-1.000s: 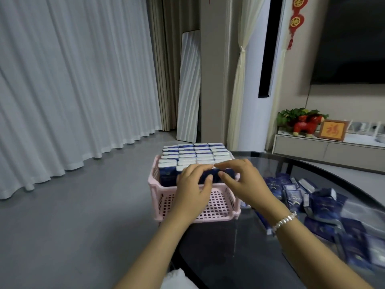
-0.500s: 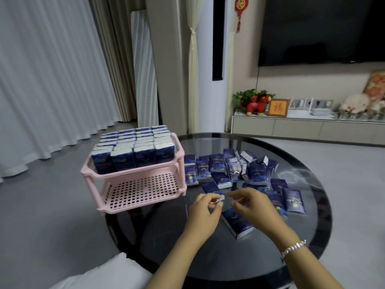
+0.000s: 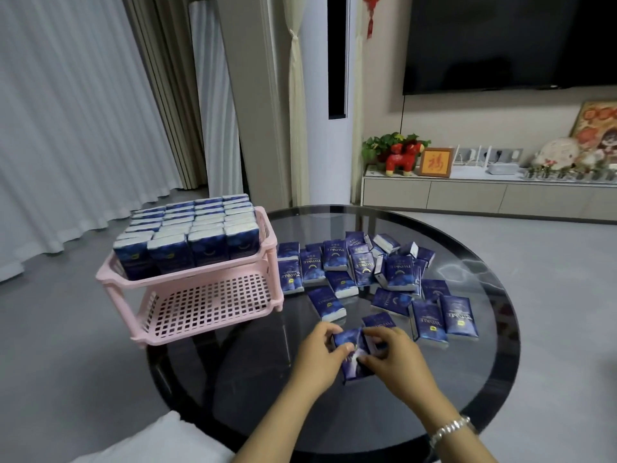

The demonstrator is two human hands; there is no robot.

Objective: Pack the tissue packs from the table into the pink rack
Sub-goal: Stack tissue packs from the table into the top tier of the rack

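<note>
My left hand (image 3: pixel 319 350) and right hand (image 3: pixel 389 354) met over the round dark glass table (image 3: pixel 474 389), fingers of both curled round one dark blue tissue pack (image 3: pixel 351 355), my thumbs pinching its top face. More blue packs (image 3: pixel 367 272) lay scattered just beyond, well inside the table's rim. The pink plastic two-tier rack (image 3: pixel 200 305) stood at the table's left edge, its upper tier filled with upright packs, its perforated lower shelf (image 3: pixel 213 302) bare.
</note>
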